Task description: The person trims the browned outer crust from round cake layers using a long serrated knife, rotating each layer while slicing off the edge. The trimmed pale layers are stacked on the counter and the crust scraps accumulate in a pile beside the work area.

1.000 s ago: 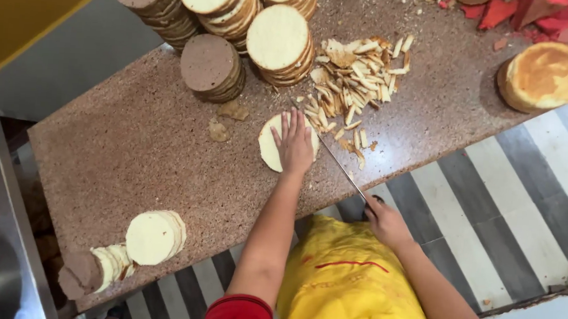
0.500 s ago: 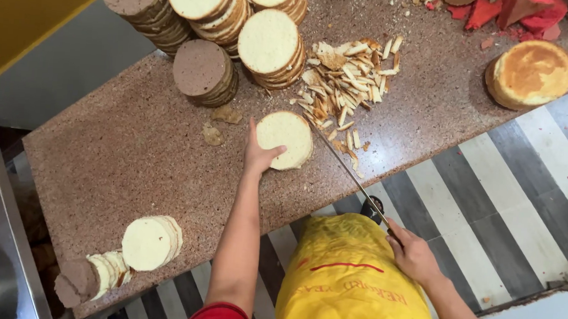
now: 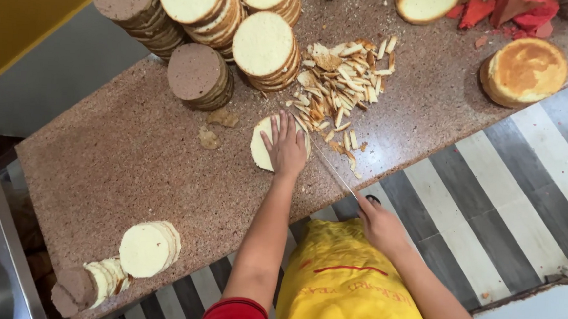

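Left hand lies flat, fingers spread, on a pale round cake layer on the speckled worktop. Right hand grips a long knife, blade at the layer's edge. Crust trimmings heaped just beyond; sliced layer stacks behind.

Left hand hides cake round centre (knife edge there unseen).
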